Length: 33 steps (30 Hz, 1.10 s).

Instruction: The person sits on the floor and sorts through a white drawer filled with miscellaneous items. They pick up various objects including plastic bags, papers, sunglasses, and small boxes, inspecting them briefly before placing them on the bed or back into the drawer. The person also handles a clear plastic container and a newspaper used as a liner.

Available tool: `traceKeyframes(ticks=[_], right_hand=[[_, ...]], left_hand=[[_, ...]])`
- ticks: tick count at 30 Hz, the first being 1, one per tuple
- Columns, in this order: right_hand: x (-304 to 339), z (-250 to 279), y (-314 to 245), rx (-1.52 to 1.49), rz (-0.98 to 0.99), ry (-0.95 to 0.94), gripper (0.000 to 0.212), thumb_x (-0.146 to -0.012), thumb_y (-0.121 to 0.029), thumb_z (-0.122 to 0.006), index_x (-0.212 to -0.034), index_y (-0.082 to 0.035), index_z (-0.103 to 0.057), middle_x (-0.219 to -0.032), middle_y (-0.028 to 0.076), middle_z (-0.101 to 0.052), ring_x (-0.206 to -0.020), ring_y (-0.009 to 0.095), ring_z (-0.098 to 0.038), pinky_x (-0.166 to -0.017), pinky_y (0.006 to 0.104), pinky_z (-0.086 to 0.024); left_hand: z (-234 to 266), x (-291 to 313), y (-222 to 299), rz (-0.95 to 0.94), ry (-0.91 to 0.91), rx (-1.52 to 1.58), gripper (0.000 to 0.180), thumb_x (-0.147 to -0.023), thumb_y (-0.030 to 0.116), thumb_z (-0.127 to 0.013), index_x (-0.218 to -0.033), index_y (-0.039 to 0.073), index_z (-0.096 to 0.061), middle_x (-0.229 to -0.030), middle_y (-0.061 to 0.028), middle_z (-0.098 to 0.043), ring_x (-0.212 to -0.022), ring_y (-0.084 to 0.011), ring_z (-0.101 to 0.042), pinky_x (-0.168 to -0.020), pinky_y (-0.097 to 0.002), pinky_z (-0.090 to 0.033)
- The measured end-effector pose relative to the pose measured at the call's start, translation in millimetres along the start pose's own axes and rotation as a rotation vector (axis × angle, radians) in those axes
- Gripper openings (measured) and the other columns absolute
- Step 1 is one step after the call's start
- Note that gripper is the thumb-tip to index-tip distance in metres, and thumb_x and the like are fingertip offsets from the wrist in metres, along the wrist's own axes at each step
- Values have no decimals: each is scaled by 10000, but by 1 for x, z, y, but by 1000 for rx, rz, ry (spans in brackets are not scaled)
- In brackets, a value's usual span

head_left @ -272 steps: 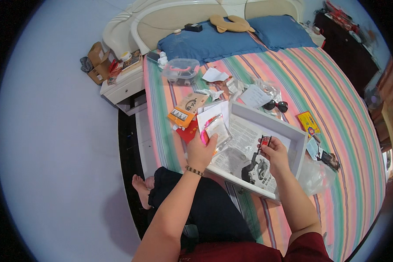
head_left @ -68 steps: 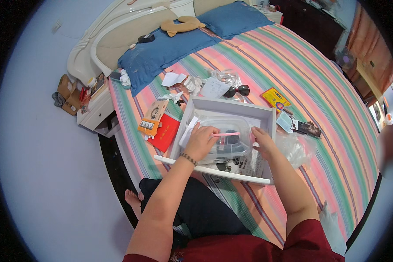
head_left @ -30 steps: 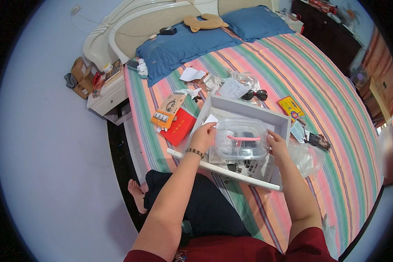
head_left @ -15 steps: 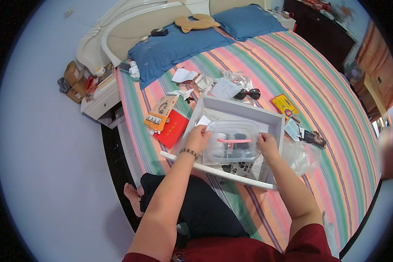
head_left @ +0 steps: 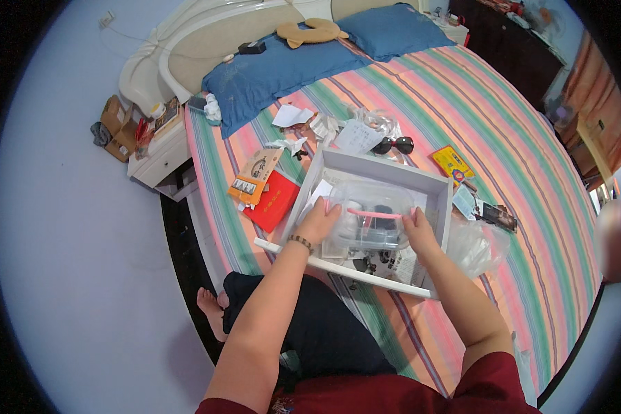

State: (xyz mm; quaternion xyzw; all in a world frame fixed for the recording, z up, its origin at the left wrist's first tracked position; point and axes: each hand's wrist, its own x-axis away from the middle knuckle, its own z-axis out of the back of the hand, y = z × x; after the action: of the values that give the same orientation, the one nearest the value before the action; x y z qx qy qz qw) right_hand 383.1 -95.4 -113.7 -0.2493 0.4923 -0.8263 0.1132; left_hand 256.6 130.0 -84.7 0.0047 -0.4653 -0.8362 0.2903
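Observation:
Both hands hold a clear plastic box (head_left: 376, 234) with a pink carry handle (head_left: 373, 214) across its lid. My left hand (head_left: 319, 219) grips the box's left end, and my right hand (head_left: 419, 232) its right end. Dark and pale items show dimly through its walls. The box is over a white drawer (head_left: 386, 165) lying on the bed; whether its underside touches the contents below is hidden. Printed paper (head_left: 412, 268), white sheets and small dark pieces (head_left: 362, 265) lie in the drawer.
A red booklet (head_left: 278, 201) and an orange packet (head_left: 252, 181) lie left of the drawer. Sunglasses (head_left: 393, 145) and papers (head_left: 357, 137) are beyond it. On its right are a yellow packet (head_left: 452, 164), cards and a crumpled plastic bag (head_left: 477, 248). Blue pillows (head_left: 283, 79) line the headboard.
The plastic box has shifted slightly away from me and tilted, showing more of the drawer's near contents. My thumbs now lie over the box's ends.

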Motion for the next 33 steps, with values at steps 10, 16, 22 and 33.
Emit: traceKeyframes(ticks=[10,16,22,33], right_hand=[[13,-6,-22,300,51,22,573,-926,-292,-415,-1302,112,-263,-1244,332,-426,-1137,446,-450,-942,427,-383],[2,-7,-4,256,89,67,576,-926,-286,-428,-1315,101,-253,-1300,314,-386,-1204,404,-415,-977,397,-356],[20,17,-35,-201,90,-102,777,-855,-199,-595,-1402,43,-98,-1424,209,-269,-1310,270,-289,-1040,322,-264],[119,132,-79,-453,377,169,789,-812,-49,-626,-1426,-26,-131,-1455,195,-206,-1319,249,-269,-1032,313,-271]], left_hand=[[-6,6,5,-11,-9,-128,579,-920,272,-410,-1306,-113,-216,-1170,-370,-452,-1092,-441,-477,-913,-439,-388],[-9,0,6,9,-23,-87,533,-926,260,-394,-1338,-42,-240,-1189,-327,-474,-1105,-424,-483,-934,-428,-377],[-7,-29,-38,-204,-7,31,492,-913,182,-451,-1352,39,-282,-1097,-126,-546,-890,-185,-537,-767,-311,-441],[-38,77,130,-305,27,294,533,-877,226,-520,-1300,-52,-354,-1098,-282,-497,-978,-368,-524,-870,-385,-420]])
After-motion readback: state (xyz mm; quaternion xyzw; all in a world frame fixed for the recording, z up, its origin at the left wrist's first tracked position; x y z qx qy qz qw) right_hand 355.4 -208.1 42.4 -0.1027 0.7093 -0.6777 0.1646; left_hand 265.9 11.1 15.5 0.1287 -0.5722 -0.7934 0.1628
